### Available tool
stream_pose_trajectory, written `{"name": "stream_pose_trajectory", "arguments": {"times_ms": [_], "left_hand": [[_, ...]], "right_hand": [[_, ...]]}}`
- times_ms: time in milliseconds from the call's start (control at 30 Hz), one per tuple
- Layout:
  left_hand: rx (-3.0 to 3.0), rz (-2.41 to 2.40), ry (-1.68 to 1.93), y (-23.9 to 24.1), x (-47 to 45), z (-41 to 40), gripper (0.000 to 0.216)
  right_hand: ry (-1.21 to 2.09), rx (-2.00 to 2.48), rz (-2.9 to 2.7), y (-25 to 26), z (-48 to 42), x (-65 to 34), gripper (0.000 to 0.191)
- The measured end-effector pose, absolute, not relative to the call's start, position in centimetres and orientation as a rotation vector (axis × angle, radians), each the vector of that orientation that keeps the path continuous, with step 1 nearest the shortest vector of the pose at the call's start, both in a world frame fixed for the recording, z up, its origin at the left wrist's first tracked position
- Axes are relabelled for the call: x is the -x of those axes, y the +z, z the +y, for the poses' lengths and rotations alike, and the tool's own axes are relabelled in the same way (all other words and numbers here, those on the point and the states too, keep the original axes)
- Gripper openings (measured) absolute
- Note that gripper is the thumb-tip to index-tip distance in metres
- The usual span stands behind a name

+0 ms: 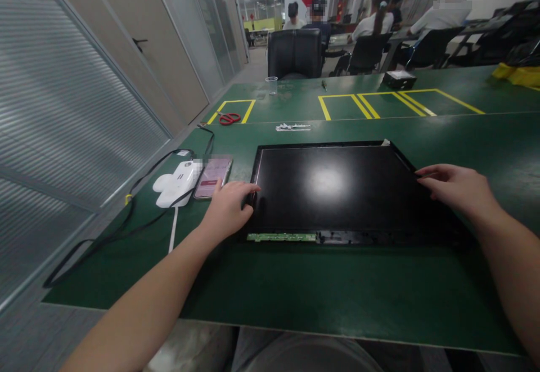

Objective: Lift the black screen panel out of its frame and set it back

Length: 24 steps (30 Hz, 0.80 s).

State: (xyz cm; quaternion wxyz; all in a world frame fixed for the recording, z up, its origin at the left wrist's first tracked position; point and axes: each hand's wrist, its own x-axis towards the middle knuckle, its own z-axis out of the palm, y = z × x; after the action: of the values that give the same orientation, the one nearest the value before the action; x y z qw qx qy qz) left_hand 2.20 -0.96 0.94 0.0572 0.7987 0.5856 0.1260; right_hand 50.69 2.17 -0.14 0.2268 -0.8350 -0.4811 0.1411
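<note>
A black LCD display panel (337, 192) in a thin dark frame lies flat on the green table. Along its near edge runs a strip of green circuit board (281, 237). My left hand (230, 206) grips the panel's left edge, with the index finger reaching over the frame and the thumb beside it. At the opposite side my right hand (458, 189) pinches the right edge near the upper corner; part of its grip is hidden. A whitish bit (385, 143) shows at the far right corner of the frame.
Left of the panel lie a phone (214, 176), a white plug adapter (179, 183) and black cables (130, 214). Farther back are red-handled scissors (230, 119), white scraps (292, 127), a plastic cup (272, 85) and a black box (399, 79). People sit beyond an office chair (294, 52).
</note>
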Motion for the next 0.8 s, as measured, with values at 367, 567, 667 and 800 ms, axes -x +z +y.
{"name": "stream_pose_trajectory", "arguments": {"times_ms": [367,567,667,800], "left_hand": [[-2.428,1.758,0.394,1.04,-2.18,-1.13,0.048],[-2.352,1.717,0.436,1.02,-1.93,-0.83,0.042],[-2.348,1.697,0.444,1.04,-1.95,-0.79,0.037],[-2.370,1.689,0.461,0.99,-2.01,-0.87,0.032]], "right_hand": [[0.309,2.266,-1.385,-0.74,2.33,-51.36,0.028],[0.341,2.276,-1.373,-0.48,2.27,-51.26,0.027],[0.339,2.277,-1.365,-0.45,2.24,-51.09,0.029],[0.318,2.311,-1.395,-0.20,2.14,-50.58,0.031]]}}
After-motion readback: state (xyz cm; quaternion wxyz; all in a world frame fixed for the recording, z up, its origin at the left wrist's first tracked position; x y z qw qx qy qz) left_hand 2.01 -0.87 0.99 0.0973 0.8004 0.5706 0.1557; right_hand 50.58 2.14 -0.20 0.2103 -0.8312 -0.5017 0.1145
